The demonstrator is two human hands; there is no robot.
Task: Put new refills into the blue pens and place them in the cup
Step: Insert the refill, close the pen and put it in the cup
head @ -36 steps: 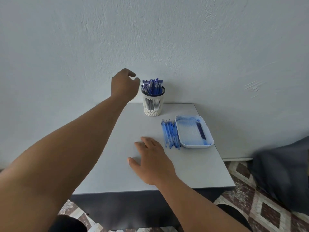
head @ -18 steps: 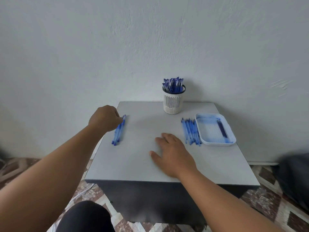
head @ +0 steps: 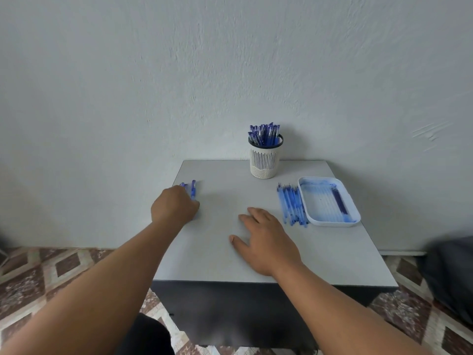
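Two blue pens (head: 193,189) lie at the table's left edge. My left hand (head: 174,207) covers their near ends with its fingers curled around them; only the far tips show. With its fingers spread, my right hand (head: 266,237) rests flat on the grey table (head: 332,254) near the middle and holds nothing. A white slotted cup (head: 265,163) at the back holds several blue pens (head: 265,133). Several blue refills (head: 291,204) lie in a row to the right of my right hand.
A white tray (head: 330,223) with blue stains stands right of the refills, with one dark blue stick (head: 339,201) in it. The table backs onto a pale wall. A dark cloth-like shape (head: 450,272) sits on the tiled floor at the right.
My left hand came down from beside the cup to the table's left edge and has closed over the two pens. My right hand has stayed flat on the table.
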